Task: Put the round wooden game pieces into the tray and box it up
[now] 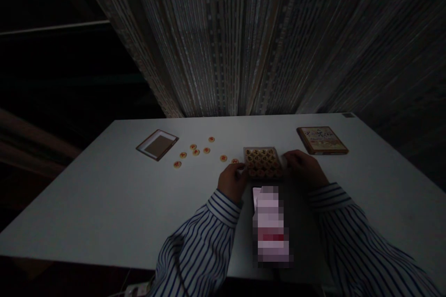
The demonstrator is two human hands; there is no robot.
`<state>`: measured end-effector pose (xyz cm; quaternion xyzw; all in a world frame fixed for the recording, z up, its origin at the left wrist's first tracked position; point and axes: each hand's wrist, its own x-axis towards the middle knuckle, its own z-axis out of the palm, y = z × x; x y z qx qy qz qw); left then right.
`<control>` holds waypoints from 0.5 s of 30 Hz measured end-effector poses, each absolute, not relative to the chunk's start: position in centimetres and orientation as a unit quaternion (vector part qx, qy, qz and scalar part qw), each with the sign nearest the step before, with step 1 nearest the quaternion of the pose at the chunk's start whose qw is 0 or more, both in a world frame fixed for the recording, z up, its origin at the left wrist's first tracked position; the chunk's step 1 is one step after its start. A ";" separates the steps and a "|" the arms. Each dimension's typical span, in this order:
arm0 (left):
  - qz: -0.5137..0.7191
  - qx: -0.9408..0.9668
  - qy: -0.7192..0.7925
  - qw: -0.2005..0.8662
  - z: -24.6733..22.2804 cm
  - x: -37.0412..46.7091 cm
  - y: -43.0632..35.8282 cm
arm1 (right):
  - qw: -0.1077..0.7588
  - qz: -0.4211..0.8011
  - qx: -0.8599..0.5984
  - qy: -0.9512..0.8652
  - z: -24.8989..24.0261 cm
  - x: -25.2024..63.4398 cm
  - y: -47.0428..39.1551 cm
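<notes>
A small clear tray (244, 154) stands on the white table in front of me. Rows of round xiangqi pieces (261, 160) fill it, some with dark characters and the nearer ones reddish. My left hand (232, 182) is closed on the tray's left edge, thumb and fingers pinched together. At the opposite edge, my right hand (306, 168) also pinches, with a pale, clear bit of the tray at its fingertips. One loose red-marked piece (235, 161) lies just beyond my left hand, partly covered by it. Dim light hides finger detail.
Several loose red-marked pieces (195, 152) lie scattered left of the tray. Farther left is an open shallow box part (158, 145). A printed box (322, 140) sits at the right. A lit phone (271, 222), its screen blurred, lies between my forearms. String curtains (237, 46) hang behind the table (104, 195).
</notes>
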<state>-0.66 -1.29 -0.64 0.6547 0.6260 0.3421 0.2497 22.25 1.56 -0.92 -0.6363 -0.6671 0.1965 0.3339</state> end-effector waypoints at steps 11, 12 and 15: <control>0.408 0.634 0.609 0.245 0.2 -3.4 -1.6 | 0.378 0.162 -0.612 -0.675 1.5 21.7 1.6; 0.407 0.635 0.609 0.243 0.4 -3.9 -1.7 | 0.377 0.156 -0.608 -0.681 1.7 21.5 1.6; 0.404 0.630 0.620 0.236 0.7 -5.4 -1.8 | 0.372 0.140 -0.598 -0.696 2.5 20.8 1.7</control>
